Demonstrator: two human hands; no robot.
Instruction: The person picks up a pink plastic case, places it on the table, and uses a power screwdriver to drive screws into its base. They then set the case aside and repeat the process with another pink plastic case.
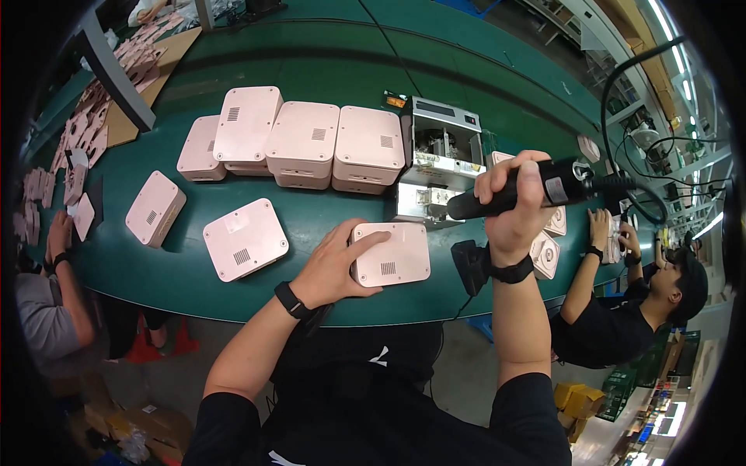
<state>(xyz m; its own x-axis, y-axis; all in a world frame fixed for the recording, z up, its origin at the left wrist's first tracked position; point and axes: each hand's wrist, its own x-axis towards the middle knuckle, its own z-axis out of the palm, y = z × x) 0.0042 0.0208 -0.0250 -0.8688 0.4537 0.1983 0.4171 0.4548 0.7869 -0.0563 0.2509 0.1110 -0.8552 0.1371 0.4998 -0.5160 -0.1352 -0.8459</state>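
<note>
My left hand is closed on the left side of a pale pink plastic box lying on the green table, its index finger stretched over the top face. This box has rounded corners, small corner holes and a slotted vent. In my right hand is a black corded electric screwdriver, fingers wrapped round its body. The front end of the screwdriver points left, above the lower part of a metal screw feeder. Its bit cannot be made out.
Several similar pink boxes stand stacked behind, with a single box and another to the left. Right of the feeder sit open pink housings. A black cable hangs at the right. Co-workers sit on both sides.
</note>
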